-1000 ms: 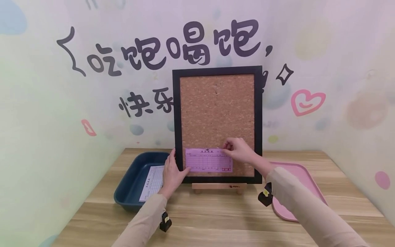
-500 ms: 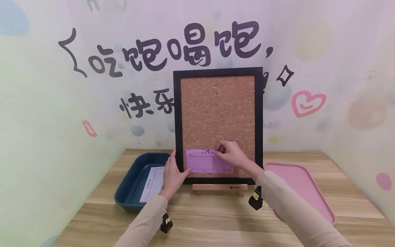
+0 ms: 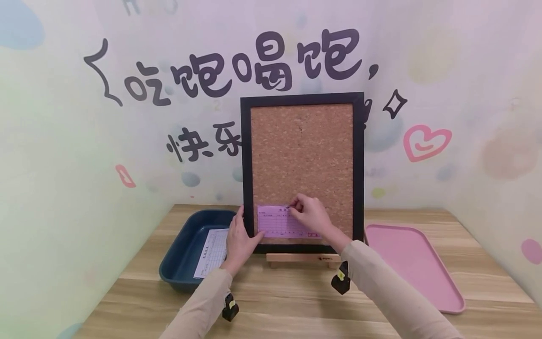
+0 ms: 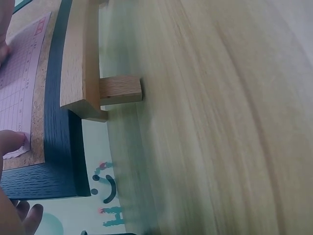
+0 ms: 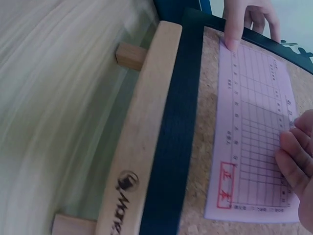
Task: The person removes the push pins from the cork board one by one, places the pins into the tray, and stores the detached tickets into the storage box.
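Observation:
A purple printed form point(image 3: 275, 223) lies flat against the lower part of a black-framed corkboard point(image 3: 302, 150). My left hand point(image 3: 241, 240) grips the board's left edge, fingers behind the frame and thumb on the form's lower left corner. That thumb also shows pressing the paper in the right wrist view. At the form's top edge, my right hand point(image 3: 311, 214) has thumb and forefinger together at a small dark pin point(image 3: 288, 206), mostly hidden by the fingertips. The right hand covers the form's upper right part; its curled fingers point(image 5: 293, 156) rest near the paper.
A dark blue bin point(image 3: 182, 254) with white printed forms point(image 3: 210, 252) stands left of the board. To the right lies a pink tray point(image 3: 417, 268), partly behind my right sleeve. The board rests on a small wooden easel point(image 3: 292, 257) on the wooden table point(image 3: 271, 306).
My right hand has slid left along the form's top edge to the dark pin. The left hand keeps its grip on the frame. The head view has shifted slightly.

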`<state>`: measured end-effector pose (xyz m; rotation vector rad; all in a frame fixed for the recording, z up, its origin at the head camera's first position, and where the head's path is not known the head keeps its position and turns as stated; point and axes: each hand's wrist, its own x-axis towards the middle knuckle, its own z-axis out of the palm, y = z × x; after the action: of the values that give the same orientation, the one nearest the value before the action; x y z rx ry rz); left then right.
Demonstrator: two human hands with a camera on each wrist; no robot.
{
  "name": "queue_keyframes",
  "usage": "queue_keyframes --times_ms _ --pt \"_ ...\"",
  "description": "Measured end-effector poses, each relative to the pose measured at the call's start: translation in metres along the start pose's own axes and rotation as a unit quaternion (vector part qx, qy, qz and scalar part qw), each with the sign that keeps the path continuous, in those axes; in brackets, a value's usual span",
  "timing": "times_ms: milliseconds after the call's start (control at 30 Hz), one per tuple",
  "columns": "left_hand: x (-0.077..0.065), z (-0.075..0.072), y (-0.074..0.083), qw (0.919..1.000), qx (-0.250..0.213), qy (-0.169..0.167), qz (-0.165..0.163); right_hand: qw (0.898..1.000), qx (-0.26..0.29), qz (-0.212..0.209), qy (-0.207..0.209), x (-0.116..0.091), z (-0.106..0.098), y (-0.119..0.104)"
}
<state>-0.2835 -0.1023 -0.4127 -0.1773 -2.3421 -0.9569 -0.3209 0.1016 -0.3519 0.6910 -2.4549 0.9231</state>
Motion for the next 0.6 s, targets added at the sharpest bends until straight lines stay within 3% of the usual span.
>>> queue_keyframes --times_ms 200,600 --pt "0.0 0.001 -0.001 1.0 -0.002 -0.003 -0.001 0.999 -0.02 -0.011 0.047 -0.004 0.007 -0.002" --pt "-0.001 0.001 -0.002 1.0 -0.002 0.0 -0.001 0.996 -0.034 -0.003 0.085 -0.008 0.018 -0.002"
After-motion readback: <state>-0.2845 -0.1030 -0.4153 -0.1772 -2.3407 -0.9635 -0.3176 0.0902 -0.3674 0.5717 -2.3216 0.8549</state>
